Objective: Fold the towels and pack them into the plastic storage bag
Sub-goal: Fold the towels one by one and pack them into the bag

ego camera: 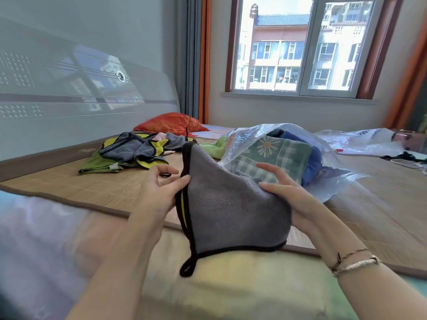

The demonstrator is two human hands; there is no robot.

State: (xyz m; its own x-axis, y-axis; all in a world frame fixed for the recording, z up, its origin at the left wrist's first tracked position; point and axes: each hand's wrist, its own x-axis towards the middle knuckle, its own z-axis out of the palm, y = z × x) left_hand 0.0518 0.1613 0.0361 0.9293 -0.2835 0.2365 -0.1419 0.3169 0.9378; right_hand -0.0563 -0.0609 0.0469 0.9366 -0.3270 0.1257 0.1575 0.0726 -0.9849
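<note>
A folded grey towel (231,209) with black trim and a yellow inner side hangs in the air between my hands. My left hand (159,192) pinches its left edge with thumb and fingers. My right hand (288,195) grips its right side, thumb on top. Just behind the towel lies the clear plastic storage bag (328,162), mouth toward me, holding a green daisy-print towel (277,151) and a blue towel (312,158). A heap of unfolded grey, yellow and green towels (136,151) lies to the left on the bamboo mat (92,181).
An orange pillow (171,122) lies at the back by the headboard (69,88). A light green cloth (215,146) lies beside the bag. A second white plastic bag (360,142) lies at the far right. A small black ring (165,174) lies on the mat near my left hand.
</note>
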